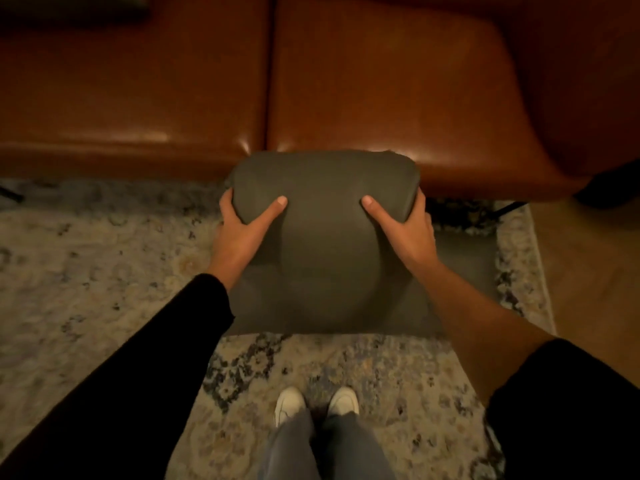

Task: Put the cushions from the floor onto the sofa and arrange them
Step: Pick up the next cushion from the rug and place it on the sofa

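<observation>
I hold a dark grey-green cushion (pixel 323 209) in front of me, its far edge just over the front edge of the brown leather sofa (pixel 138 91). My left hand (pixel 242 225) grips its left side, thumb on top. My right hand (pixel 403 230) grips its right side the same way. A second flat grey cushion (pixel 457 271) lies on the rug beneath the held one, partly hidden by it and my arms. Another dark cushion (pixel 69 8) sits at the sofa's far left, mostly out of frame.
A patterned light rug (pixel 86 271) covers the floor before the sofa. My white shoes (pixel 317 403) stand on it. Bare wooden floor (pixel 588 265) lies to the right. The sofa's right arm (pixel 571 81) rises at the right; a thin black leg (pixel 509 207) shows under the sofa.
</observation>
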A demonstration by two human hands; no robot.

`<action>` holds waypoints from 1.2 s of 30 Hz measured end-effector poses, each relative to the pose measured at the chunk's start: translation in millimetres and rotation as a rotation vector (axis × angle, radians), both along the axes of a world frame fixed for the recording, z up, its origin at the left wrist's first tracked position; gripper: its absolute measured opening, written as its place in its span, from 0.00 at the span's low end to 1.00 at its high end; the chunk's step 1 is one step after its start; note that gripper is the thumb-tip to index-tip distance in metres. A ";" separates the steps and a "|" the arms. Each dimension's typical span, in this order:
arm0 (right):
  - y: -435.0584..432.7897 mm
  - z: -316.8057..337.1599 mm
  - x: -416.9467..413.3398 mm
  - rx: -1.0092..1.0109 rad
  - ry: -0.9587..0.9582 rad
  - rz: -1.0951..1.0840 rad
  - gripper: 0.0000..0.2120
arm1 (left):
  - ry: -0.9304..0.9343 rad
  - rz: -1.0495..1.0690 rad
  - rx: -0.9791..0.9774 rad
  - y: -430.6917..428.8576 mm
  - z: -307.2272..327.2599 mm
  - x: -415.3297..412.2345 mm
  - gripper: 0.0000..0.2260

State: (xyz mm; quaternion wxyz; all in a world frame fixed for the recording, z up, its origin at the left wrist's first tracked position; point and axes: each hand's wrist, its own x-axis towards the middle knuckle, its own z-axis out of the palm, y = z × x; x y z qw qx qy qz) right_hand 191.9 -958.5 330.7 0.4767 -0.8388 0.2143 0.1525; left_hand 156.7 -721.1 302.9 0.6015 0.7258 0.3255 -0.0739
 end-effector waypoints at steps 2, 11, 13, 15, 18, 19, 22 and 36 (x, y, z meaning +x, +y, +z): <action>8.1 53.6 9.9 -0.008 -0.045 -0.003 0.50 | -0.028 0.003 -0.010 7.9 51.8 9.6 0.45; 51.3 237.1 66.6 0.067 -0.270 0.015 0.57 | -0.226 0.010 0.041 51.7 245.4 64.8 0.45; 61.6 258.3 82.5 0.082 -0.320 0.019 0.55 | -0.246 0.021 0.070 61.0 271.5 80.8 0.45; 68.8 273.1 101.0 0.080 -0.354 0.026 0.52 | -0.267 0.022 0.064 68.3 290.4 98.2 0.46; 78.5 294.4 139.1 0.088 -0.383 0.027 0.50 | -0.271 0.030 0.111 80.2 315.5 133.8 0.47; 81.1 299.9 153.3 0.088 -0.391 0.030 0.49 | -0.275 0.035 0.127 83.3 321.3 147.7 0.47; 89.2 312.1 196.9 0.097 -0.404 0.042 0.49 | -0.279 0.049 0.142 90.9 332.8 191.0 0.47; 136.1 309.1 369.5 0.089 -0.416 0.024 0.48 | -0.304 0.047 0.124 134.6 328.6 363.9 0.49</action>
